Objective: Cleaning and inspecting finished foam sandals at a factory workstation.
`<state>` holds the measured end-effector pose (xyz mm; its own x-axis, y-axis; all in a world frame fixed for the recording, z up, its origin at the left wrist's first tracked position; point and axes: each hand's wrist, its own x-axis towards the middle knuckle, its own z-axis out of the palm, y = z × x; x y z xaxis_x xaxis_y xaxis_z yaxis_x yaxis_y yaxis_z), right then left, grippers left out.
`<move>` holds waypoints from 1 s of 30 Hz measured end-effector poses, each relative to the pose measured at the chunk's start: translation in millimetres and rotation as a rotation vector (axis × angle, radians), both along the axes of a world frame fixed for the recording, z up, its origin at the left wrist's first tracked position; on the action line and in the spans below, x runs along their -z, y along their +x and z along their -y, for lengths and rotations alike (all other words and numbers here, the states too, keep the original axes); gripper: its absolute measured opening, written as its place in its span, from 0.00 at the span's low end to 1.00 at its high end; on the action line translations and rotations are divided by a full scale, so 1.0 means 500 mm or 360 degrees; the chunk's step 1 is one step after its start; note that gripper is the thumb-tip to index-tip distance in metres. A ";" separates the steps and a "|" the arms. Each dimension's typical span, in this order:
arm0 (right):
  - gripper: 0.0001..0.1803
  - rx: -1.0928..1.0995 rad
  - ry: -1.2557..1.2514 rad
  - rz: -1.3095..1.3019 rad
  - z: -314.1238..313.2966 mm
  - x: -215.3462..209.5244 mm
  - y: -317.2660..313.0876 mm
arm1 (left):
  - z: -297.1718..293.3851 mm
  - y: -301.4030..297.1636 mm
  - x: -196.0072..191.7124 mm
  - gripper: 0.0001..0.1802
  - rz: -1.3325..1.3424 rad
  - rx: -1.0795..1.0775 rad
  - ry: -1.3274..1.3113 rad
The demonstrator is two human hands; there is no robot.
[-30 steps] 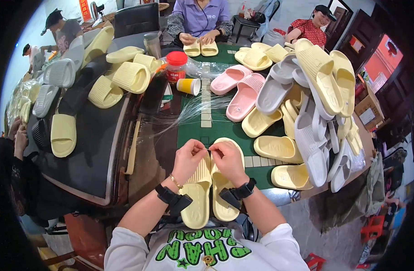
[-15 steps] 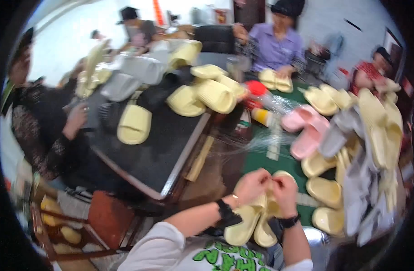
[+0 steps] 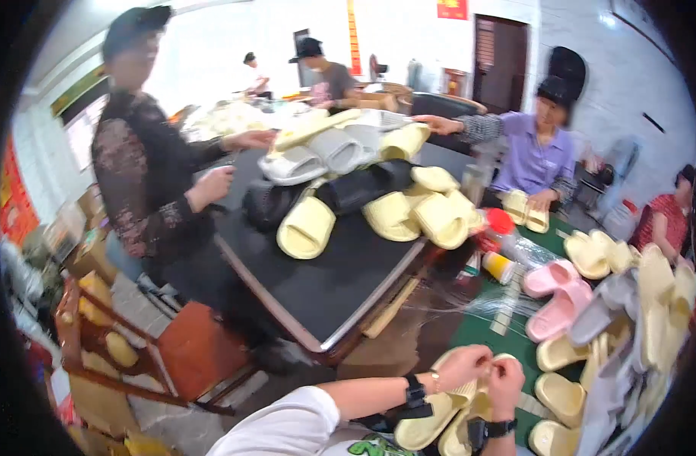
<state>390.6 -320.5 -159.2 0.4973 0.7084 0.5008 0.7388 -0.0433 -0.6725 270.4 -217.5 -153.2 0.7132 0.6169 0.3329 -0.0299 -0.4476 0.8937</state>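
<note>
My left hand (image 3: 465, 366) and my right hand (image 3: 506, 384) are close together at the lower right, fingertips pinched. Whatever is between the fingers is too small to make out. Just beneath them is a pair of pale yellow slippers (image 3: 420, 427), partly covered by my hands and wrists. More yellow slippers (image 3: 559, 399) lie to the right of my right hand, on the green tabletop (image 3: 477, 328). A pink pair of slippers (image 3: 553, 300) rests farther off, beside grey and yellow ones heaped at the right.
A black-topped table (image 3: 317, 285) ahead bears piled grey, black and yellow slippers (image 3: 306, 228). Red-lidded container (image 3: 500, 222), yellow cup (image 3: 498, 267) and clear plastic film lie between. A wooden chair (image 3: 199, 349) stands left. Co-workers are around the tables.
My view has swung left and up; my hands remain pinched together over the yellow slippers. The left co-worker's raised yellow slipper now lies on the pile, and the purple-shirted co-worker's arm reaches toward it.
</note>
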 end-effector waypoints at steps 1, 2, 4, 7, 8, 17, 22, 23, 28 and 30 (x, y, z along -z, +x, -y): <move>0.03 -0.0028 0.0053 0.0004 -0.006 0.017 0.003 | -0.009 -0.009 -0.006 0.08 -0.0139 0.0100 -0.0109; 0.04 -0.0086 -0.0064 -0.0100 -0.002 -0.017 -0.009 | -0.008 -0.012 -0.012 0.09 -0.0296 0.0049 -0.0035; 0.08 -0.0185 -0.0069 -0.0330 -0.021 0.011 -0.011 | -0.013 -0.030 -0.011 0.11 -0.0165 0.0048 -0.0135; 0.10 -0.0257 -0.0098 -0.0266 -0.030 0.000 -0.010 | -0.022 -0.019 0.016 0.08 -0.0179 -0.0075 -0.0036; 0.11 -0.0139 0.0051 -0.0181 -0.027 0.003 -0.006 | -0.017 -0.010 -0.013 0.07 -0.0318 -0.0105 0.0146; 0.04 0.0011 0.0049 -0.0083 -0.044 0.035 -0.006 | -0.028 0.008 0.016 0.03 -0.0275 0.0087 0.0092; 0.02 0.0035 0.0086 -0.0082 -0.050 0.040 -0.015 | -0.033 -0.002 0.020 0.02 -0.0282 0.0064 0.0098; 0.02 -0.0005 0.0101 -0.0079 -0.052 0.038 -0.015 | -0.043 -0.007 0.025 0.02 -0.0369 0.0049 0.0065; 0.04 0.0022 0.0093 -0.0157 -0.038 0.024 -0.021 | -0.039 -0.012 0.021 0.03 -0.0148 -0.0015 -0.0108; 0.05 0.0011 0.0060 -0.0208 -0.034 0.022 -0.018 | -0.032 -0.011 0.007 0.03 -0.0144 0.0005 -0.0112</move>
